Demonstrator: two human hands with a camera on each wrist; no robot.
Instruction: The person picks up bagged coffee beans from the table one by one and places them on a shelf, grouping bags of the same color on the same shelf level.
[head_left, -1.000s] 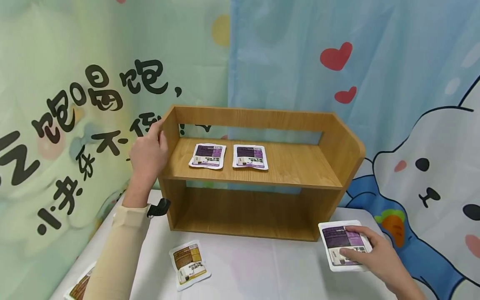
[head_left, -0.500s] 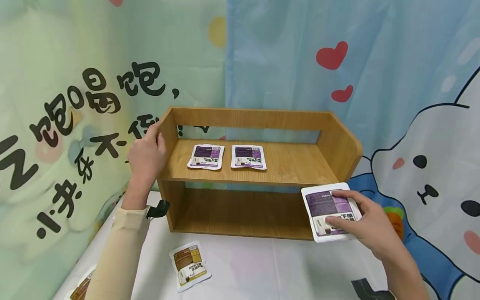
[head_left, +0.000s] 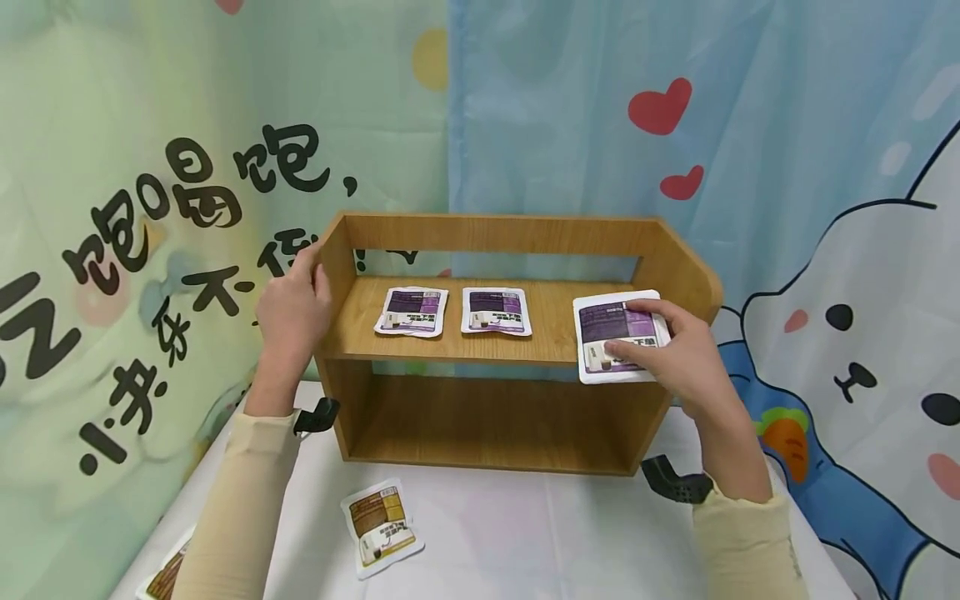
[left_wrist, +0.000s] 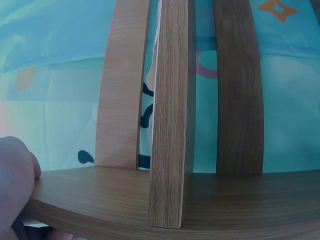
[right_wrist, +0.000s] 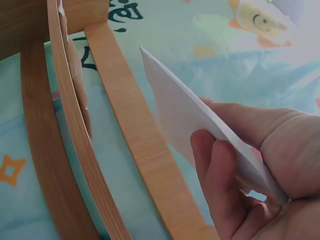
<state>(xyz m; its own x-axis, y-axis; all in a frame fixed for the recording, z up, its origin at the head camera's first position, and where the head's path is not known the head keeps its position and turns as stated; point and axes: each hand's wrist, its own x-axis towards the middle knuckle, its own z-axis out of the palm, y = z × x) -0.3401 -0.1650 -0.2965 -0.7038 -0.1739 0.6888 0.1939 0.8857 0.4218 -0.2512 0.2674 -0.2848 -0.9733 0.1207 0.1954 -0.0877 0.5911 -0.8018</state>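
My left hand (head_left: 294, 312) grips the upper left side panel of a two-tier wooden shelf (head_left: 480, 352); in the left wrist view, part of that hand (left_wrist: 15, 185) wraps the panel's edge. With thumb and fingers, my right hand (head_left: 678, 350) pinches a flat purple-and-white packet (head_left: 600, 321) by its right side. This packet is in front of the upper tier's right part, its lower edge overlapping the board's front edge. Seen from the right wrist, the packet's plain white back (right_wrist: 175, 107) is tilted, apart from the board. Two similar purple packets (head_left: 412, 312) (head_left: 496, 312) lie side by side on the upper tier.
A brown-and-white packet (head_left: 382, 529) lies on the white table (head_left: 510, 533) before the shelf. Another brown packet (head_left: 167, 575) is partly hidden by the left sleeve. Printed curtains (head_left: 540, 108) hang behind and beside the shelf.
My right hand has lifted the purple packet from beside the shelf's lower right corner, up and left to the upper tier's height. The left hand stays on the side panel.
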